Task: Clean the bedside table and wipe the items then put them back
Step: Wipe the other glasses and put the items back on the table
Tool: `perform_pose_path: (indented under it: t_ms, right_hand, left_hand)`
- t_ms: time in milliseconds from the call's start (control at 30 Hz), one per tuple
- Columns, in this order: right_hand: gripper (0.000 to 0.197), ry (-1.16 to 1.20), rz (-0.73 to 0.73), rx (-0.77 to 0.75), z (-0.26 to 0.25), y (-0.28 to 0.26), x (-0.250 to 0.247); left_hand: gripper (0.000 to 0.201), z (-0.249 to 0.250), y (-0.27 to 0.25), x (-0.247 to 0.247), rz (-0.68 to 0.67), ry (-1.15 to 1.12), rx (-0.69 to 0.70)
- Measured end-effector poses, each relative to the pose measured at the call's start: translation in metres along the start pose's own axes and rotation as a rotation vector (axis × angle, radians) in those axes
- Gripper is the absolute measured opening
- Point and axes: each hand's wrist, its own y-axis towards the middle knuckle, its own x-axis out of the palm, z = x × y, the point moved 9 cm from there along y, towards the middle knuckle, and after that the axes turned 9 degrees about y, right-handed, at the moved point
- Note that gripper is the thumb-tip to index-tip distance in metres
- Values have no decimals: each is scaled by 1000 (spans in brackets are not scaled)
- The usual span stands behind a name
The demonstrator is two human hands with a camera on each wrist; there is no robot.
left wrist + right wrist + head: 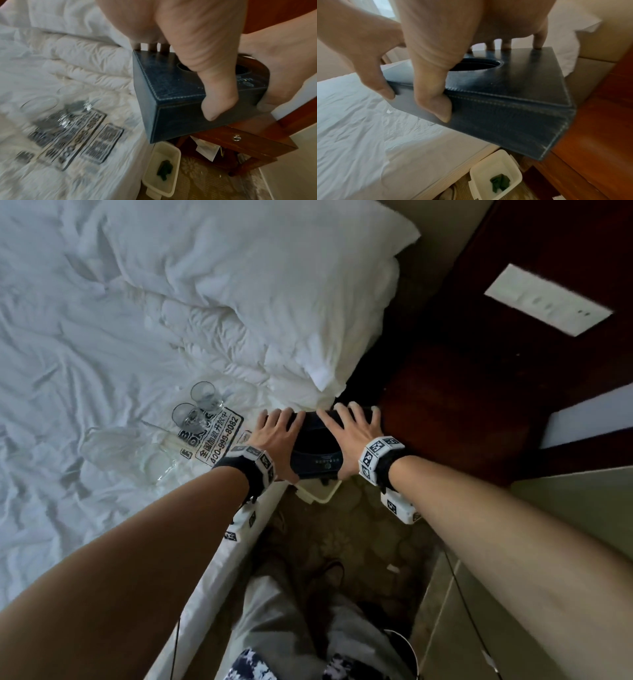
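Observation:
A dark blue leather tissue box (313,445) with white stitching hangs over the gap between the bed and the brown wooden bedside table (445,405). My left hand (282,441) grips its left end, thumb on the near side and fingers over the far edge. My right hand (352,440) grips its right end the same way. The left wrist view shows the tissue box (171,94) tilted, with the left thumb (214,105) on its side. In the right wrist view the tissue box (513,101) has an oval slot on top, and nothing shows in it.
Two drinking glasses (200,400), a printed sign card (221,441) and a clear glass dish (154,463) lie on the white bed. A white bin (516,171) with a green cloth (500,182) inside stands on the floor below the box. The table has a drawer (248,142).

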Motion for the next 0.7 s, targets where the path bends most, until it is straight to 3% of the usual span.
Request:
perform_pose_path:
  t_ms: [333,700]
  right_hand:
    - [141,110,62,257,145,-79,-30]
    - [140,171,4,410,276,-40,-29]
  left_hand:
    - [140,105,83,-112,51,172,243]
    - [143,157,220,-146,-45,153,353]
